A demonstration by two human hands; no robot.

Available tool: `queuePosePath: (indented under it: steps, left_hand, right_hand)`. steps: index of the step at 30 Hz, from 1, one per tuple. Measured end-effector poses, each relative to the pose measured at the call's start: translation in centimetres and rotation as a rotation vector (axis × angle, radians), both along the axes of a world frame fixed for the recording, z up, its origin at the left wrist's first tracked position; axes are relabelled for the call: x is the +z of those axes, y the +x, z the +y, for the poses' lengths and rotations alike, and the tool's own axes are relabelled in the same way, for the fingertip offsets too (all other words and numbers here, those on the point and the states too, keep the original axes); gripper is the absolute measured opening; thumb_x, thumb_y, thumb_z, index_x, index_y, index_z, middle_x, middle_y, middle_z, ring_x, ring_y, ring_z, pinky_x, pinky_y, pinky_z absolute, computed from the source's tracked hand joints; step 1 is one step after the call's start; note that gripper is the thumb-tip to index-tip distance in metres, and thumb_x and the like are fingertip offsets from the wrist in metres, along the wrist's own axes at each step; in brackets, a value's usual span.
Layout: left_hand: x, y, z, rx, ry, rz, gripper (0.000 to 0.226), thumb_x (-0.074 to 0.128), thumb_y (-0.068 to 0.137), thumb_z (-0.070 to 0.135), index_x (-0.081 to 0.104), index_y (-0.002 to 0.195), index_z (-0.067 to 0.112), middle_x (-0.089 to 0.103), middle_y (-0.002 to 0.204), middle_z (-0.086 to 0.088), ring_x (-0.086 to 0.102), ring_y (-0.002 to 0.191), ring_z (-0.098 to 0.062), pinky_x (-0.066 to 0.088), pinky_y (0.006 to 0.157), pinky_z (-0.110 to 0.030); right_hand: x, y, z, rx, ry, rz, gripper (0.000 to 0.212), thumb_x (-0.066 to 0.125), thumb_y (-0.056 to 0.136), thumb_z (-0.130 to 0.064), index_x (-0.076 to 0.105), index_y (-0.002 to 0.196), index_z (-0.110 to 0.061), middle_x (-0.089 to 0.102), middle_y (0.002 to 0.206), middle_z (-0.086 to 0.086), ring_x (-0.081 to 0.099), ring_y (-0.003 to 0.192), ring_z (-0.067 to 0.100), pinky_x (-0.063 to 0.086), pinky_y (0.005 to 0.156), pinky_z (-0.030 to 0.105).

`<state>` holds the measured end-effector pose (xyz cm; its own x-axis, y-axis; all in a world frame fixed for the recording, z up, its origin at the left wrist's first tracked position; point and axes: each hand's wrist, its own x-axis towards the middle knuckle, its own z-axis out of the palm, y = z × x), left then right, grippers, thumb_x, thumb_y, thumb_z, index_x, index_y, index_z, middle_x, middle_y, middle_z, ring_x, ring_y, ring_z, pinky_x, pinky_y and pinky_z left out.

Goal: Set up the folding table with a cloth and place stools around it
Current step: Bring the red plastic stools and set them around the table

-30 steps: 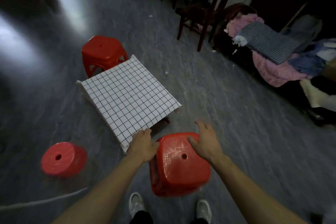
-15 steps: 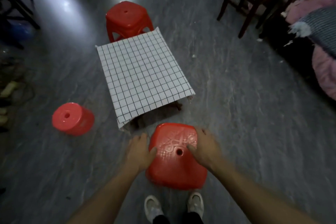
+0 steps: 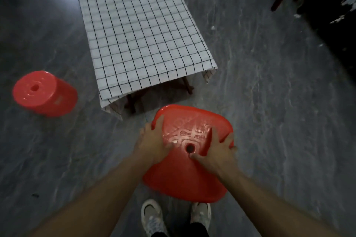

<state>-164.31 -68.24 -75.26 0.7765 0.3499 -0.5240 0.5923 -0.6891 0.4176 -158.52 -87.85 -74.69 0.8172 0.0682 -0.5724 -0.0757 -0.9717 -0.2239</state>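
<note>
left hand (image 3: 154, 141) and right hand (image 3: 218, 153) gripping red stool (image 3: 185, 179) by its sides, cloth-covered table (image 3: 142, 31) just ahead, round stool (image 3: 41, 93) off left

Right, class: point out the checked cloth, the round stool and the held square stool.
checked cloth (image 3: 142, 31), head view, centre of top.
round stool (image 3: 43, 92), head view, seat top.
square stool (image 3: 183, 176), head view, bare seat surface.
</note>
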Motion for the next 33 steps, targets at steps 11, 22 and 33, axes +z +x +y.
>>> queuePosePath:
  steps: [11, 22, 33]
  left_hand:
    - [-2.0, 0.2, -0.9, 0.115, 0.064, 0.044, 0.113, 0.073, 0.067, 0.063, -0.006, 0.147, 0.048, 0.032, 0.137, -0.020, 0.038, 0.125, -0.038, 0.044, 0.098, -0.052]
    - [-2.0, -2.4, -2.3, 0.380, 0.010, 0.010, 0.129, 0.080, 0.062, 0.060, -0.016, 0.146, 0.041, 0.027, 0.136, -0.021, 0.033, 0.126, -0.039, 0.042, 0.096, -0.052]
    - [-1.4, -0.7, -0.4, 0.305, 0.063, -0.016, 0.115, 0.080, 0.066, 0.055, 0.001, 0.148, 0.043, 0.019, 0.149, -0.016, 0.029, 0.132, -0.036, 0.040, 0.101, -0.049]
  right_hand:
    - [-1.9, 0.4, 0.2, -0.037, 0.041, -0.071, 0.124, 0.071, 0.050, -0.081, -0.004, 0.145, -0.054, -0.011, 0.157, 0.015, 0.019, 0.139, 0.047, 0.035, 0.103, 0.065]
    - [-2.0, 4.9, 2.8, 0.179, 0.068, -0.121, 0.122, 0.078, 0.051, -0.073, 0.008, 0.148, -0.049, -0.005, 0.160, 0.006, 0.016, 0.143, 0.039, 0.029, 0.108, 0.066]
    - [-1.8, 5.1, 3.4, 0.210, -0.014, -0.046, 0.141, 0.079, 0.047, -0.075, -0.016, 0.146, -0.046, -0.018, 0.158, 0.013, 0.002, 0.146, 0.045, 0.024, 0.106, 0.073]
